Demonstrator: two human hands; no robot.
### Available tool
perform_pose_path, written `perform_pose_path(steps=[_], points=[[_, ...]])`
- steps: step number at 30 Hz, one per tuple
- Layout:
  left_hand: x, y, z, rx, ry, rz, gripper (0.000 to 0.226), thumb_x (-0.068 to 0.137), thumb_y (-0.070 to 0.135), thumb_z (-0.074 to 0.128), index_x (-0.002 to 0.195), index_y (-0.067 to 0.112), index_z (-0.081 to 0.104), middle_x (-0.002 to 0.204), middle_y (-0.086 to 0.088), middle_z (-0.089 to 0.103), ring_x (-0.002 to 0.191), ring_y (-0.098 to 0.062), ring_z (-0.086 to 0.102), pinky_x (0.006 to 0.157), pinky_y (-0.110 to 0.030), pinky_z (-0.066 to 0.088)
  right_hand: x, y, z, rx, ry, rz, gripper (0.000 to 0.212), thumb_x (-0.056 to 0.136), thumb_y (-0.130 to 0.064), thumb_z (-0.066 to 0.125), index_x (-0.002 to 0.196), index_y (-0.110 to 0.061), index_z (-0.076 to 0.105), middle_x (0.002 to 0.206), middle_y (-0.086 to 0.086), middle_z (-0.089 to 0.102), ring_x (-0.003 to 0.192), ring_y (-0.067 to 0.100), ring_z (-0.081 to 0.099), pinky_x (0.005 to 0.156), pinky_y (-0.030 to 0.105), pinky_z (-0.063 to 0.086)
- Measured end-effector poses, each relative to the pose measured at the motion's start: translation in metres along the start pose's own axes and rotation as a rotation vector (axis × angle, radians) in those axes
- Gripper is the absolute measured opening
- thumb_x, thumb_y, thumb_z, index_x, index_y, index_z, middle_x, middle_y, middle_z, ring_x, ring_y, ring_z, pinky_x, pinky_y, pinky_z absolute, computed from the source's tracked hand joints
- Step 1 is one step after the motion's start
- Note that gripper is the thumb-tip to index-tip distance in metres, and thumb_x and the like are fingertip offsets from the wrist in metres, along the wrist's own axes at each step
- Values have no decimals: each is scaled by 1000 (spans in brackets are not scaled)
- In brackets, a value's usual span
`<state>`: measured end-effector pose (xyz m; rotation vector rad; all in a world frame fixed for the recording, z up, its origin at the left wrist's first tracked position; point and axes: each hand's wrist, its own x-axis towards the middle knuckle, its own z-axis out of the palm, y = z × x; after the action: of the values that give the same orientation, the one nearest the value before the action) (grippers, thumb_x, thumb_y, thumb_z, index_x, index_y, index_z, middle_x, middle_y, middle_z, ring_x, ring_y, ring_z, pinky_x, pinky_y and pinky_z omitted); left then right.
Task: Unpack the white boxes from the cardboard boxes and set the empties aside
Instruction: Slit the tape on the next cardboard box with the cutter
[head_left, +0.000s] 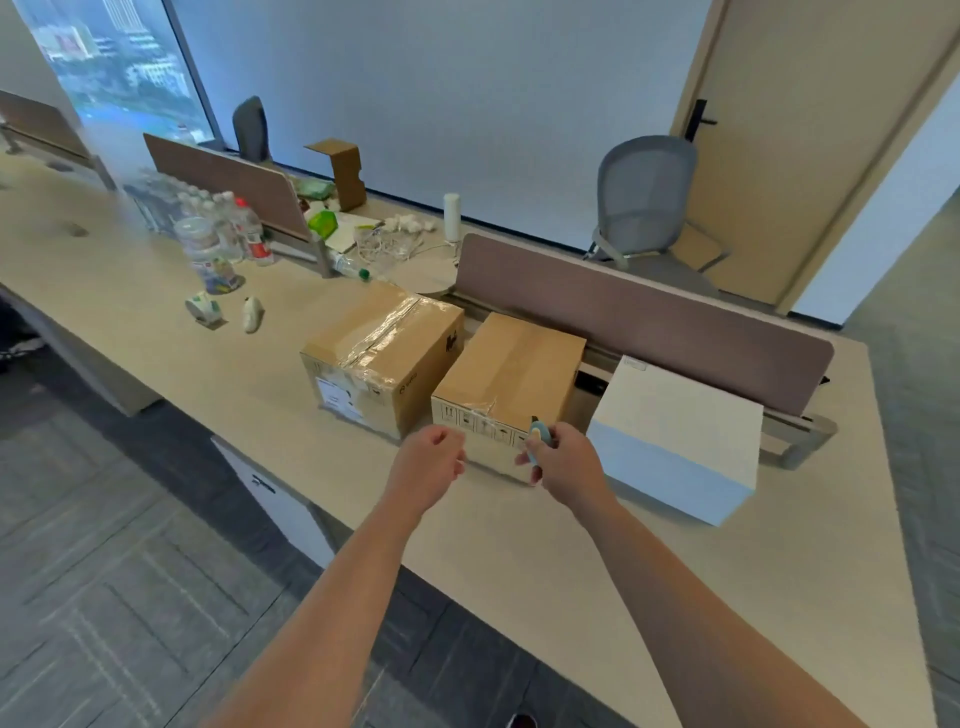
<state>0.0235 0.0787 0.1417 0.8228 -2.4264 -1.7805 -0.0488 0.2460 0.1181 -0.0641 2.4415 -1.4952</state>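
R hand (563, 460) grips small pale-blue plastic cutter (535, 440) at nearer taped brown cardboard box (511, 374), by beige desk (519, 545) front edge. L hand (431, 462) loosely curled, empty. Blade too deep may score what's inside, or a slip could nick L hand.

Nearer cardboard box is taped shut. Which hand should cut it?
Right: the right hand grips the blue cutter at the taped front of the nearer cardboard box; the left hand holds nothing.
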Motion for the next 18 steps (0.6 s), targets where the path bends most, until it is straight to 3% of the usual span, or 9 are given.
perform_pose_path(steps=[5, 10, 14, 18], points=[[64, 9, -2, 49, -32, -13, 24, 92, 36, 53, 90, 17, 68, 87, -4, 68, 81, -21, 64, 85, -46, 55, 59, -1, 15, 3, 62, 0, 12, 102, -26, 54, 100, -16, 61, 86, -1, 73, 61, 12, 60, 55, 23, 44], [131, 18, -2, 181, -66, -35, 30, 95, 30, 49, 100, 6, 65, 83, -4, 60, 75, -16, 53, 65, -30, 42, 131, 3, 31, -6, 100, 43, 17, 100, -31, 57, 92, -18, 64, 84, 6, 69, 68, 16, 58, 63, 33, 48], [183, 23, -6, 236, -93, -25, 18, 98, 33, 50, 94, 22, 64, 90, 0, 62, 75, -8, 52, 64, -23, 39, 173, 6, 38, -143, 192, 83, 23, 101, -34, 53, 87, -17, 58, 75, 0, 54, 66, 12, 48, 56, 27, 33], [225, 25, -8, 250, -161, -16, 14, 98, 35, 50, 91, 27, 60, 89, 6, 60, 74, -5, 51, 63, -20, 39, 198, 11, 38, -250, 336, 158, 21, 101, -33, 52, 89, -18, 60, 79, -1, 60, 68, 7, 51, 55, 23, 34]])
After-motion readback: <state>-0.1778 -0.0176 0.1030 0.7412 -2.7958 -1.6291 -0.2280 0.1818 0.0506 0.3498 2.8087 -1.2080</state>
